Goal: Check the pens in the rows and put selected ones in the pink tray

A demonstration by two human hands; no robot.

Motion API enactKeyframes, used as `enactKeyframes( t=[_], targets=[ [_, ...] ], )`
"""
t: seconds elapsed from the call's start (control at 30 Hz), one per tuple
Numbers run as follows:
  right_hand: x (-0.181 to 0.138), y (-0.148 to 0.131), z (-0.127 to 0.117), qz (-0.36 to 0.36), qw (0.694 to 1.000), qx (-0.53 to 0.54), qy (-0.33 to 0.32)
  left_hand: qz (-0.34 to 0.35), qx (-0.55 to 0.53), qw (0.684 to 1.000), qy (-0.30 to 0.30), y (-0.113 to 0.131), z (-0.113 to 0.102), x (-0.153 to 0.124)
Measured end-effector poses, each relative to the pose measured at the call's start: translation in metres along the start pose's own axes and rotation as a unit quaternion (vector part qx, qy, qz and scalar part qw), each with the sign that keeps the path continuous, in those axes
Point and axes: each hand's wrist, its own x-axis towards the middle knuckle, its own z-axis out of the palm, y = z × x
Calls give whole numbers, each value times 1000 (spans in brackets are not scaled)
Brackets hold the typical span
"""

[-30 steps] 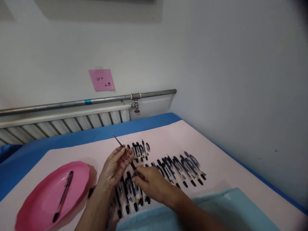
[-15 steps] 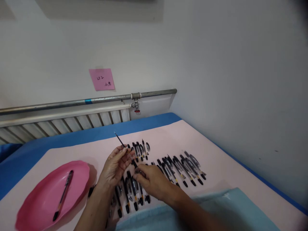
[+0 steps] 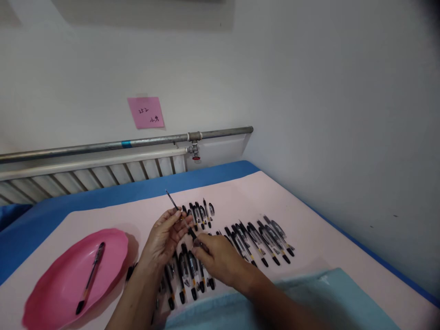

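Note:
My left hand (image 3: 168,233) pinches a thin dark pen refill (image 3: 171,199) between thumb and fingers, its tip pointing up and away to the left. My right hand (image 3: 216,256) is closed around the dark lower end of a pen barrel (image 3: 192,234), which lines up with the refill. Where the two meet is partly covered by my left fingers. Beneath my hands lie rows of black and clear pen parts (image 3: 180,279), with barrels, caps and small pieces side by side.
At left stands a pink scalloped dish (image 3: 55,279) holding one capped pen (image 3: 91,277). More pen parts (image 3: 264,238) lie to the right, and a small group (image 3: 202,213) farther back. A light-blue cloth (image 3: 330,293) covers the near edge. A radiator (image 3: 103,176) and pipe run behind the table.
The refill's tip has shifted slightly right and down, toward my right hand. Both hands keep nearly the same place and grip.

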Motion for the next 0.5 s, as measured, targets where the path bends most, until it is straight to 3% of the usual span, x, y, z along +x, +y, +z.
enactKeyframes(
  t=[0.5],
  targets=[
    [-1, -2, -2, -3, 997, -72, 9, 28, 3, 1000, 13, -6, 8, -2]
  ],
)
